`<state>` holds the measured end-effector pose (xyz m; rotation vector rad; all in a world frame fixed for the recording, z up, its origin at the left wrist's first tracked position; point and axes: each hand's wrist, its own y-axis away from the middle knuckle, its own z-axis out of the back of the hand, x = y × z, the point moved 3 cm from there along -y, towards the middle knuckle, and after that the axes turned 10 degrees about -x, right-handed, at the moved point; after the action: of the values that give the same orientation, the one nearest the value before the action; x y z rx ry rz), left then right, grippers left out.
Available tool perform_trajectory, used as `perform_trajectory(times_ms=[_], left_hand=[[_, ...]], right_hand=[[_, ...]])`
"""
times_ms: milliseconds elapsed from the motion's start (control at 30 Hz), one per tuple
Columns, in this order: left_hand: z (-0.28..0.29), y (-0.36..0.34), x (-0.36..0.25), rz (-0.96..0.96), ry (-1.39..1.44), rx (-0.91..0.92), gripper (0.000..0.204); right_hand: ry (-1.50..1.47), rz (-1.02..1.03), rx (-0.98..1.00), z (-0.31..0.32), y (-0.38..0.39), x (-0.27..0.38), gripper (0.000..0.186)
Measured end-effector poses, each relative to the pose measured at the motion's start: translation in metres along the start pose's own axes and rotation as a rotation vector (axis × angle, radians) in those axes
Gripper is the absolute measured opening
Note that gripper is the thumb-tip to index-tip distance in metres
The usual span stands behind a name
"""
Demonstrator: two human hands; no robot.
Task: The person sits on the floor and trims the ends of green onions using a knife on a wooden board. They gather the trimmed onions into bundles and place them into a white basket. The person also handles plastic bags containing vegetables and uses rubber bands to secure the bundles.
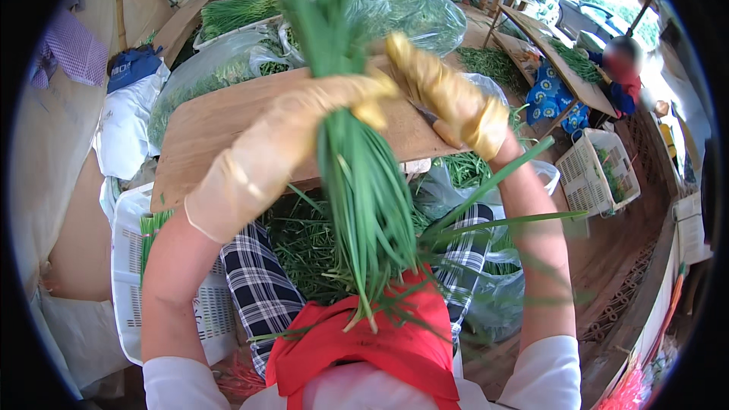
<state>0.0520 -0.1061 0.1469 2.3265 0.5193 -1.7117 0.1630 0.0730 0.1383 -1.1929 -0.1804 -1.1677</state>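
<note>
My left hand (326,106), in a pale yellowish rubber glove, is closed around the middle of a thick bunch of garlic chives (364,190). The bunch stands nearly upright, its upper part blurred and its lower end hanging loosely over my red apron (364,334). To the right of the bunch is my right hand (448,91), also gloved and blurred by motion. Its fingers look stretched out, with the thumb apart, and no hold on the bunch shows. Several loose green leaves (493,182) stick out or fly to the right below my right wrist.
A wooden board (220,121) lies in front of me, above loose greens (304,247) between my knees. A white crate (133,258) stands left; another crate (600,175) is at right. Plastic bags of greens (380,4) lie beyond. A person (619,68) sits by a slanted table.
</note>
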Motion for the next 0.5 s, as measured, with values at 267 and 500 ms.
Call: perform_trajectory(times_ms=[267,500], left_hand=[[0.137,-0.056,-0.015,-0.222,0.028,-0.706,0.022],[0.087,-0.035,-0.053,-0.310,0.240,-0.356,0.023]], right_hand=[[0.433,-0.945,0.514,-0.060,0.234,-0.080,0.057],[-0.636,-0.708,-0.259,-0.160,0.192,-0.059,0.051]])
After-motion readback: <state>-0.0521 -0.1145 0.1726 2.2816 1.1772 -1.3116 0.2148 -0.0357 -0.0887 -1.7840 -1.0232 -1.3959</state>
